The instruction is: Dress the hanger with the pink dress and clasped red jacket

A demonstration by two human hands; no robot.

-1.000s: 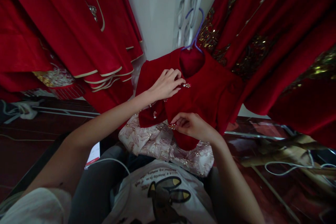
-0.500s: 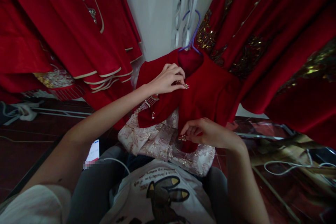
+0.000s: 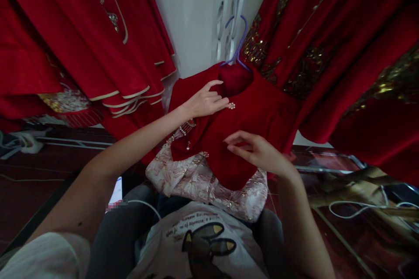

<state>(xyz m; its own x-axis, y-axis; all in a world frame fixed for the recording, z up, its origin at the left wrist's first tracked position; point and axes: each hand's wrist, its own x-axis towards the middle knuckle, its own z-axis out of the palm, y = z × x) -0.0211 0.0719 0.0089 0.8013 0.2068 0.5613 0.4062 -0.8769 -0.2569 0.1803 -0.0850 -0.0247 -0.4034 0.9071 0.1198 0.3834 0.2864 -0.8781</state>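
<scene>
red gowns (image 3: 81,43) hung behind; at frame centre the left hand (image 3: 204,102) pinched the velvet jacket (image 3: 258,113) beside a pearl clasp (image 3: 231,106), the right hand (image 3: 258,152) hovered half-open and empty, so tugging could have snagged the pearl tassel (image 3: 185,130).

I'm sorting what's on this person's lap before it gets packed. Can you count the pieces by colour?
Red velvet jacket: 1
Pale pink brocade garment: 1
Purple hanger: 1
Total: 3

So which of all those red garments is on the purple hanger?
The small red velvet top in the middle, under both hands; the larger red robes hang at either side.
</scene>
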